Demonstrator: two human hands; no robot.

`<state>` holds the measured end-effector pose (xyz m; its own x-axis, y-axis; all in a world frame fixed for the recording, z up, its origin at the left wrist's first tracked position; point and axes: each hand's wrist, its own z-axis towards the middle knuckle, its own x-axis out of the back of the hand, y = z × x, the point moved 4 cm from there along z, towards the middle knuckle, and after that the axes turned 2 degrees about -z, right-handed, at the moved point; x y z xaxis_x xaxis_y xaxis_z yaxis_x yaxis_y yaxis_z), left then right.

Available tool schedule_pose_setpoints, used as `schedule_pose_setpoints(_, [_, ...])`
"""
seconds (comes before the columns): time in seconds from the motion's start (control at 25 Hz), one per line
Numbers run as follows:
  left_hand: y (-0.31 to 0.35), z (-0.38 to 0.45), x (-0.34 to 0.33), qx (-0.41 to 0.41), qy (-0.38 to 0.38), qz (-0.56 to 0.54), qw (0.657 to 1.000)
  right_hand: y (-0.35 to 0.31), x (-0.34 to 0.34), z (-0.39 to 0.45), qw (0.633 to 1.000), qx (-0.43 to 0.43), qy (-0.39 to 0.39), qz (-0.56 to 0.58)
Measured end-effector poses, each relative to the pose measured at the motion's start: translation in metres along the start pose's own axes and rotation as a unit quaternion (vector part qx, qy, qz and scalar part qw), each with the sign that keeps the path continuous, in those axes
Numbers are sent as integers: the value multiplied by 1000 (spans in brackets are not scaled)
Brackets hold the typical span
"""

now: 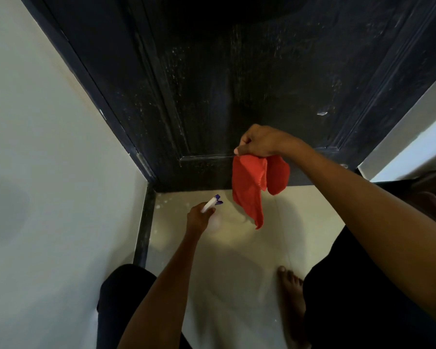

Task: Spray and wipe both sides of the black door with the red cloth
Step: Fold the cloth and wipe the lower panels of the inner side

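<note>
A pale wall (48, 147) fills the left side, meeting one black door (237, 84) whose panel is flecked with pale spots. Low near the door's bottom corner, the left hand (199, 217) curls its fingers round one white spray bottle (211, 204) with a purple nozzle; its contents cannot be seen. To the right, the right hand (259, 142) pinches one red cloth (252, 187), which hangs loose just before the door's lower panel. One bare foot (291, 293) stands on the cream tiled floor (237, 248).
</note>
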<state>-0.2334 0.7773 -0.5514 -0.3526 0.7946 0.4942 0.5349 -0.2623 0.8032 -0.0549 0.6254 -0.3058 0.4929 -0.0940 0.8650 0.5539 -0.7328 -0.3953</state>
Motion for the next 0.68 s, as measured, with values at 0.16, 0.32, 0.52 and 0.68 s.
schedule_pose_setpoints(0.16, [-6, 1, -9, 15, -18, 3, 1000, 1, -6, 1, 1000, 1, -28, -9])
schedule_pose_setpoints(0.32, [16, -4, -10, 16, -39, 56, 998, 5, -7, 4, 999, -17, -34, 16])
schedule_pose_setpoints(0.52, [163, -64, 41, -324, 44, -180, 928, 14, 20, 9, 977, -54, 65, 198])
schedule_pose_setpoints(0.68, [229, -82, 56, -355, 62, -144, 922, 10, 36, 0, 917, -73, 108, 377])
